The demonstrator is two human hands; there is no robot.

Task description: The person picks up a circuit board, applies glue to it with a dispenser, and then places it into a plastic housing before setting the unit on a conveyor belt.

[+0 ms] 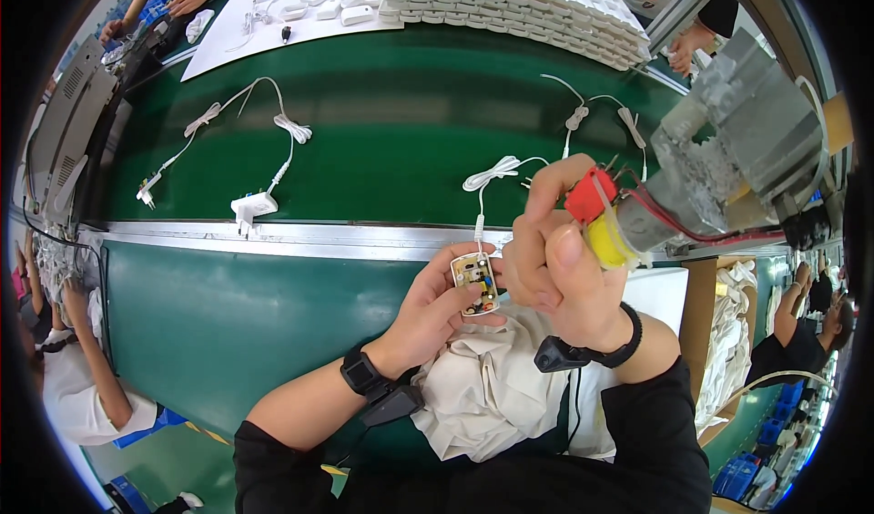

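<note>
My left hand [432, 300] pinches an opened white adapter housing [476, 285], its circuit board facing up. A white cable [492, 175] runs from the housing's top end toward the far side. My right hand [569, 273] is raised beside it, fingers curled at the red-and-yellow end of a bulky grey tool [651, 223]. Its index finger reaches the red block, and the thumb lies by the yellow band; part of this grip is hidden. White residue coats the tool's metal body. Below both hands a crumpled cream cloth [496, 382] covers my lap.
Adapters with coiled cables [255, 206] lie on the green belt beyond the metal rail [364, 238]. Stacked white trays [510, 13] and loose white parts stand on a far board. A cardboard box [719, 332] of white material is at right. Other people work around.
</note>
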